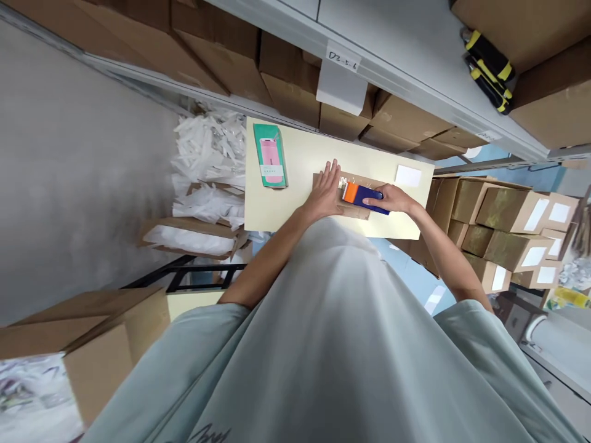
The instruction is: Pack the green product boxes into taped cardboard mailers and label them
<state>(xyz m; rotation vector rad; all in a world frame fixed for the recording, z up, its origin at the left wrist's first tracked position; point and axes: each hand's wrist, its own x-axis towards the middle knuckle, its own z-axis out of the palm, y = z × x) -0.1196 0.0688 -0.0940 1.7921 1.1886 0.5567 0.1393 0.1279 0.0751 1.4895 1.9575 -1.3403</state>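
"Now, right hand [393, 199]?"
"Fingers closed round one tape dispenser [362, 194], blue and orange, over a brown cardboard piece [354, 211] on the cream table [286, 212]."
"Left hand [325, 189]?"
"Fingers extended, flat on the cardboard's left end; green box [270, 157] farther left."

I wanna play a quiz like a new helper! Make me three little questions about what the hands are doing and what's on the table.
1. Pick one: the orange-and-blue tool is held by
A) the left hand
B) the right hand
C) both hands

2. True or false: the green box lies near the right end of the cream tabletop.

3. Fill the gap: the left hand rests flat on the brown ____.

Key:
1. B
2. False; the green box lies near the left end.
3. cardboard
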